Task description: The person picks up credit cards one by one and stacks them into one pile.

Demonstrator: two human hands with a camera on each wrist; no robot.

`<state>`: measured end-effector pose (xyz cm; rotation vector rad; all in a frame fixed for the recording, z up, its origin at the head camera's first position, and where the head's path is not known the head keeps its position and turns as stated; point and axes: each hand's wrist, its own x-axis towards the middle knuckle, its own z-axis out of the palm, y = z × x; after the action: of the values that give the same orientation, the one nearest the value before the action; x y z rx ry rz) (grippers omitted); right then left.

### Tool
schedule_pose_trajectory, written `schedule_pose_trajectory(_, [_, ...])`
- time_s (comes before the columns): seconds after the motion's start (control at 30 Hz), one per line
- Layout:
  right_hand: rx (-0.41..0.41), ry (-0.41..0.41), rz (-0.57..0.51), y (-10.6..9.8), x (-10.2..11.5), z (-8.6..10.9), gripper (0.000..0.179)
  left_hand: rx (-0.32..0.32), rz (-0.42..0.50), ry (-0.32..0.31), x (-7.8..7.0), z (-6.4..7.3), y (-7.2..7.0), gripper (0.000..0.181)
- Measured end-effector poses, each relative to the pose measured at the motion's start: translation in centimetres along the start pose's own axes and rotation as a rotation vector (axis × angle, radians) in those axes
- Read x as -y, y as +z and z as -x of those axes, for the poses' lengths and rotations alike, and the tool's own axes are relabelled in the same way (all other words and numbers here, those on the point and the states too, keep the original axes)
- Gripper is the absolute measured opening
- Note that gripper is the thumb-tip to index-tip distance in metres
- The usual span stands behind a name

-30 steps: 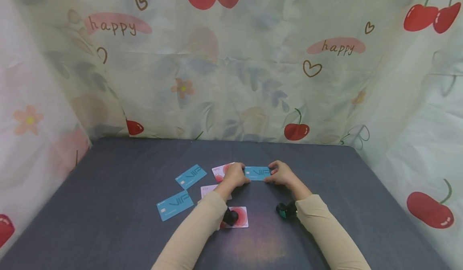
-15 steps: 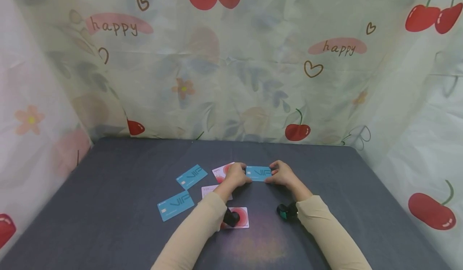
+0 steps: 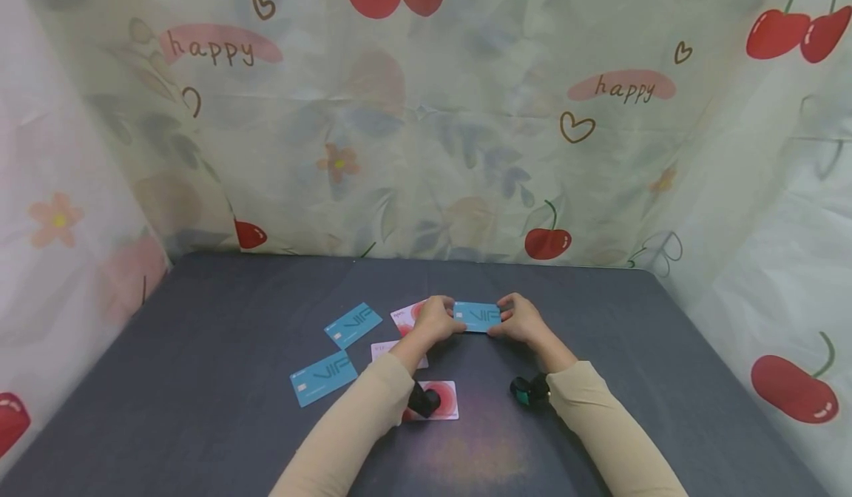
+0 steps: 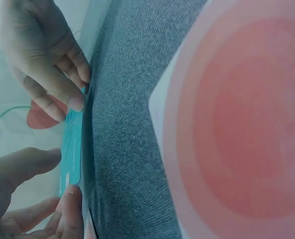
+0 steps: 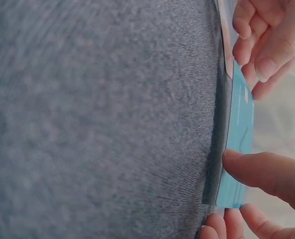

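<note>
Between my two hands is a blue VIP card (image 3: 476,317), lying lengthwise left to right at the middle of the table's far half. My left hand (image 3: 437,320) holds its left end with thumb and fingers. At the other end, my right hand (image 3: 521,318) pinches it, the thumb on the near edge and the fingers around the right side, as the right wrist view shows. A pink card (image 3: 404,319) lies partly hidden behind the left hand. Another pale pink card (image 3: 382,350) is half covered by the left forearm.
Two more blue VIP cards, one farther (image 3: 353,325) and one nearer (image 3: 323,379), lie on the left. A pink card with red circles (image 3: 447,399) sits below the left wrist's camera. Dark cloth covers the table (image 3: 233,319); a cherry-print curtain (image 3: 426,186) stands behind.
Both hands and the blue card have shifted very slightly right and away from me, staying together. The other cards lie where they were.
</note>
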<state>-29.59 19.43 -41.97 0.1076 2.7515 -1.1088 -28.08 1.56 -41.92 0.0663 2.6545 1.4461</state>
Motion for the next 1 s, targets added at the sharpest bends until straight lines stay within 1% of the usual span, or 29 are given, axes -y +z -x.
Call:
schedule_pose_trajectory(0.1, [-0.008, -0.003, 0.002, -0.1, 0.1, 0.2, 0.053, 0.001, 0.004, -0.004, -0.1, 0.1, 0.0, 0.05])
schedule_pose_trajectory(0.43, [-0.023, -0.028, -0.014, -0.6, 0.5, 0.7, 0.056, 0.0, 0.033, 0.016, -0.3, 0.3, -0.3, 0.053])
schedule_pose_trajectory(0.8, [-0.021, -0.06, 0.003, -0.8, 0.7, 1.1, 0.058, -0.009, 0.037, 0.063, 0.0, 0.4, -0.5, 0.055])
schedule_pose_trajectory(1.0, [-0.036, -0.052, -0.01, -0.9, 0.7, 1.2, 0.058, -0.011, 0.048, 0.1, 0.1, 0.5, -0.8, 0.057])
